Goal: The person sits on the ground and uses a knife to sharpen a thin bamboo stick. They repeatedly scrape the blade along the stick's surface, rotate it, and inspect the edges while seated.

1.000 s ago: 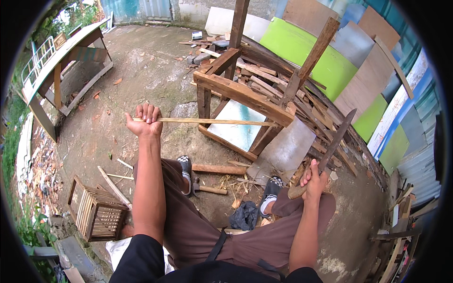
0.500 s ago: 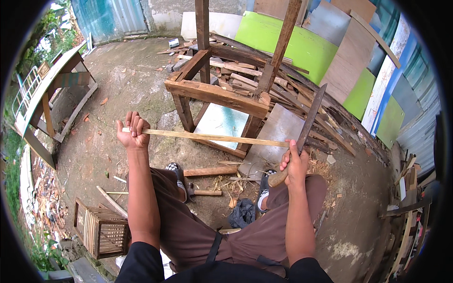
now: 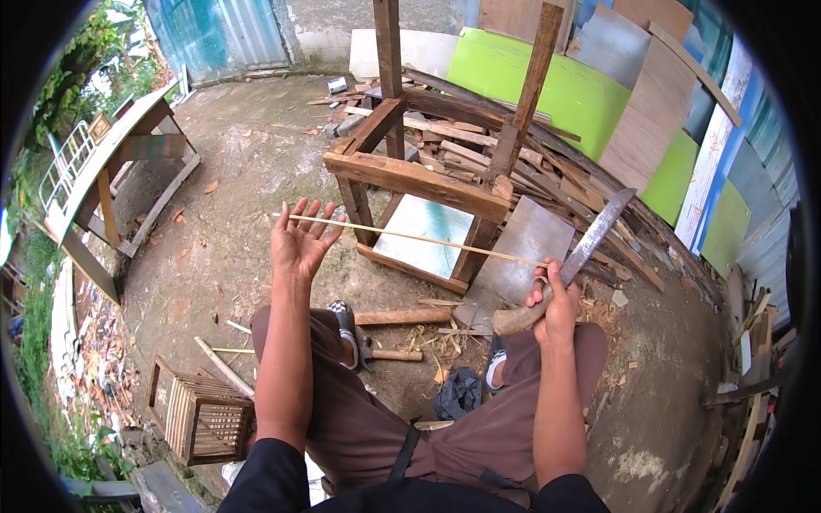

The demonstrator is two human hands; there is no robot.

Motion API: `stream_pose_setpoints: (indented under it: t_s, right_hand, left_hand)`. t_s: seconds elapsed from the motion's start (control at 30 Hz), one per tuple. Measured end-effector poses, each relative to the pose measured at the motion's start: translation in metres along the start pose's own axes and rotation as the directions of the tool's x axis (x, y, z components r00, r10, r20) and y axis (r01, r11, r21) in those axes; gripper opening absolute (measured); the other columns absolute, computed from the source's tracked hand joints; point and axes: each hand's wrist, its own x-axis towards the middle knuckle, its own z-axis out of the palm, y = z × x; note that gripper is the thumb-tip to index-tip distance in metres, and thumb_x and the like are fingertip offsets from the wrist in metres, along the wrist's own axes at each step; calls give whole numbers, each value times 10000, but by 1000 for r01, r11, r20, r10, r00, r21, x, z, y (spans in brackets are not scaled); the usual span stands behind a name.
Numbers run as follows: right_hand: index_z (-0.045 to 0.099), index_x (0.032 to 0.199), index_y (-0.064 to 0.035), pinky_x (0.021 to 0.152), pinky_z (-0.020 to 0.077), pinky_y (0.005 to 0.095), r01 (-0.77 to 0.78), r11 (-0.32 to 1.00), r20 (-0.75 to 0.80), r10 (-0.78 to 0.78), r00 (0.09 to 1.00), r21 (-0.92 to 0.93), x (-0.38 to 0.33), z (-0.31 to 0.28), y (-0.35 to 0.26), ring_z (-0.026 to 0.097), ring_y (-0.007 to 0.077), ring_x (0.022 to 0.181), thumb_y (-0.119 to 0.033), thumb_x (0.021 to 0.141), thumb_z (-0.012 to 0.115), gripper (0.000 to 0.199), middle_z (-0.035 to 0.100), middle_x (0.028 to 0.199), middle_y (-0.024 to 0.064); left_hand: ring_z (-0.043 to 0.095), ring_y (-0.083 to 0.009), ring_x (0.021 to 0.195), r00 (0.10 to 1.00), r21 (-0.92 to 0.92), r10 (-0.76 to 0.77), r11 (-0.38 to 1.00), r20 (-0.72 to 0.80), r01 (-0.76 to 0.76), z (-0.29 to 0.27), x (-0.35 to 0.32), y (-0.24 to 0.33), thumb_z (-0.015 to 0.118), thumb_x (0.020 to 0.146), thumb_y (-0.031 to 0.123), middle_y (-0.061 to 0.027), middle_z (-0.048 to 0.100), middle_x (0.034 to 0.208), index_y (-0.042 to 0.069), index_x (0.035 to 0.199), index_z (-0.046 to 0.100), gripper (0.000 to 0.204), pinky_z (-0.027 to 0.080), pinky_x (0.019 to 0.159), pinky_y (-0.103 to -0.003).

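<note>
A long, thin pale strip, bamboo or wood (image 3: 419, 237), stretches between my two hands above my lap. My left hand (image 3: 301, 239) is open, palm up with fingers spread; the strip's far-left end lies across its thumb and fingers. In my right hand (image 3: 554, 308) is a machete (image 3: 601, 231), gripped by its wooden handle, blade pointing up and to the right. The strip's other end is pinched at the fingers of that same hand, beside the blade's base.
Ahead stands a brown wooden frame (image 3: 419, 184) with tall uprights. Behind it lies a heap of scrap wood (image 3: 466, 137). Between my feet are a hammer (image 3: 393, 354), a round wooden piece (image 3: 402, 316), shavings and a black plastic bag (image 3: 457, 393). A slatted wooden cage (image 3: 214, 419) sits at lower left.
My left hand has gone from a closed grip on the strip to spread fingers. The strip now shows a narrower side. The machete blade has tipped further right, and the view has shifted slightly.
</note>
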Motion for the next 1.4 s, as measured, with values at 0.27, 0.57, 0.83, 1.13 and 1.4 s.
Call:
stream_pose_setpoints:
  t_s: [0.27,0.57,0.83,1.13,1.4]
  right_hand:
    - [545,1225,7,505,458,293,1,994,8,0,1000,-108,-3,4,0,515,116,588,-188,1013,581,290,590,1004,126]
    - [557,1176,8,500,448,290,-32,995,-20,30,999,-97,-3,3,2,499,118,578,-209,1000,611,285,592,964,115]
    - [537,1030,-47,507,443,294,-111,994,-87,111,990,12,-1,-1,2,501,120,586,-244,979,664,240,577,852,68]
    - [560,1104,-18,508,478,294,-46,988,-115,30,993,-146,4,-11,5,527,128,586,-147,949,670,230,613,877,94]
    - [564,1187,-10,520,452,280,-169,980,-85,161,983,-107,0,-7,0,511,115,584,-139,944,663,293,567,810,47]
  left_hand:
    - [538,-382,1247,994,39,52,998,101,-57,1,7,-10,448,1066,189,-182,479,1258,15,1357,405,341,487,1059,-641]
    - [601,-347,1155,976,88,113,987,187,-131,-1,6,-6,517,1047,237,-148,543,1155,27,1289,468,324,537,1020,-587]
    - [701,-340,983,980,221,184,955,74,-196,-3,7,-5,571,1027,283,-126,650,958,33,1118,525,270,633,845,-489]
    - [683,-378,1044,944,246,137,945,300,-215,-1,3,8,553,1035,241,-174,619,1059,-12,1295,479,370,632,884,-459]
    - [707,-341,973,945,247,219,928,244,-279,-5,5,11,580,1021,281,-135,635,1004,33,1144,561,277,651,813,-432]
